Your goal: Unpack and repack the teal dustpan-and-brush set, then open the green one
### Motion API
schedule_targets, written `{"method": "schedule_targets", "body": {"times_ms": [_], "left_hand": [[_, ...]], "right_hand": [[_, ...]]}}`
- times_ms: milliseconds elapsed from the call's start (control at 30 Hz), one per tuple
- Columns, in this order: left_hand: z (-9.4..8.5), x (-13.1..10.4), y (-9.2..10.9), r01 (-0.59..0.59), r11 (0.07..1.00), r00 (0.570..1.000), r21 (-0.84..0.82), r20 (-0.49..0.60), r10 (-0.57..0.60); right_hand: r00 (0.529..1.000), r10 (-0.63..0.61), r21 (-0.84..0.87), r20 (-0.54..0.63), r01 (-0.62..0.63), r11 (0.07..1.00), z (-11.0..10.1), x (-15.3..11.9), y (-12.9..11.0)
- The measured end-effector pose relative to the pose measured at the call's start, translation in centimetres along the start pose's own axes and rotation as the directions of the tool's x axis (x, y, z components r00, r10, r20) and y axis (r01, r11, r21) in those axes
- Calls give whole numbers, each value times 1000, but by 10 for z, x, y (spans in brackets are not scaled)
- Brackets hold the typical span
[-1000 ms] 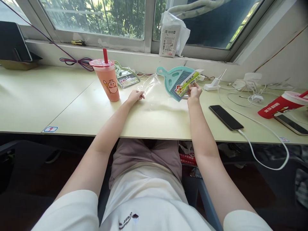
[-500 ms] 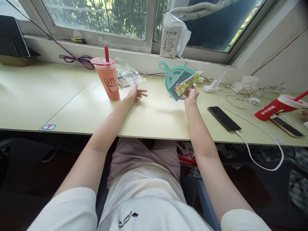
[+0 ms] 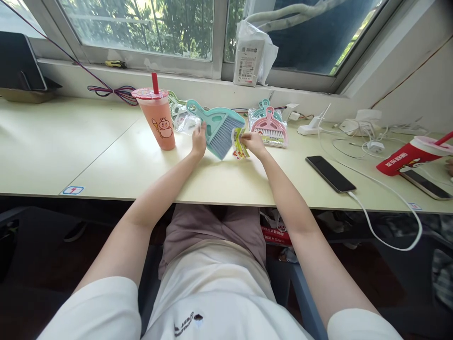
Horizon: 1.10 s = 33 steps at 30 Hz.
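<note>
A teal mini dustpan (image 3: 215, 118) with a grey-bristled brush (image 3: 224, 138) nested in it is held over the table, tilted. My left hand (image 3: 199, 140) is closed on its left side, below the handle. My right hand (image 3: 253, 142) pinches a crumpled yellow-green packaging label (image 3: 238, 145) at the dustpan's right edge. Whether the label still touches the dustpan I cannot tell. Just behind my right hand lies a pink dustpan set (image 3: 272, 123) in clear wrap, a teal one (image 3: 264, 106) behind it.
An orange drink cup (image 3: 160, 120) stands left of my left hand, with clear plastic wrapping (image 3: 186, 122) behind it. A phone (image 3: 330, 174) on a white cable lies to the right. Farther right are a tilted red cup (image 3: 412, 156), another phone (image 3: 426, 184) and tangled cables.
The teal dustpan has moved left, from my right hand into my left, which was open before. My right hand has come inward and now grips the label. The wrapped pink and teal sets have come into sight.
</note>
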<state>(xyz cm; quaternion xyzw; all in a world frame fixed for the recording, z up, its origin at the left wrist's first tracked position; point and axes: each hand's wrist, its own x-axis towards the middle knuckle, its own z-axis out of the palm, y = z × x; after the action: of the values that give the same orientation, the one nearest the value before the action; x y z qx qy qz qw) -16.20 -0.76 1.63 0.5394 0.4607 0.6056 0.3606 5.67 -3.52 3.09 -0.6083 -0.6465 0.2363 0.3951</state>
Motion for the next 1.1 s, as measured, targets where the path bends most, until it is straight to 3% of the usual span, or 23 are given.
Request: {"method": "schedule_targets", "body": {"times_ms": [100, 167, 233, 400, 533, 600, 700, 767, 933, 1033, 1100], "left_hand": [[-3, -4, 5, -106, 991, 974, 83, -191, 120], [-4, -12, 10, -147, 977, 950, 154, -254, 183], [-3, -20, 15, -205, 950, 929, 234, -259, 264], [1, -37, 16, -460, 806, 860, 371, -38, 508], [6, -47, 13, -696, 625, 712, 353, 226, 665], [8, -49, 12, -761, 555, 642, 335, 268, 718], [7, -48, 14, -802, 496, 587, 334, 281, 760], [4, -45, 17, -801, 491, 586, 343, 280, 760], [2, -42, 33, -766, 501, 630, 402, 313, 711], [9, -42, 37, -771, 455, 622, 446, 371, 690], [12, -37, 34, -751, 450, 643, 483, 380, 666]], "right_hand": [[993, -76, -470, 89, 109, 876, 5, -9, -2], [989, -130, -604, 68, 145, 784, 7, -15, -4], [975, -220, -638, 21, 183, 748, 7, -19, -7], [891, -447, -554, -80, 333, 763, 3, -28, -24], [810, -566, -467, -155, 445, 764, 17, -36, -37], [778, -598, -426, -192, 483, 765, 24, -37, -39], [775, -581, -323, -249, 500, 804, 28, -35, -40], [788, -542, -228, -292, 494, 839, 24, -33, -42], [818, -425, 12, -389, 465, 885, 4, -22, -43], [855, -376, 125, -356, 443, 888, -5, -16, -37], [882, -351, 193, -314, 422, 886, -8, -14, -33]]}}
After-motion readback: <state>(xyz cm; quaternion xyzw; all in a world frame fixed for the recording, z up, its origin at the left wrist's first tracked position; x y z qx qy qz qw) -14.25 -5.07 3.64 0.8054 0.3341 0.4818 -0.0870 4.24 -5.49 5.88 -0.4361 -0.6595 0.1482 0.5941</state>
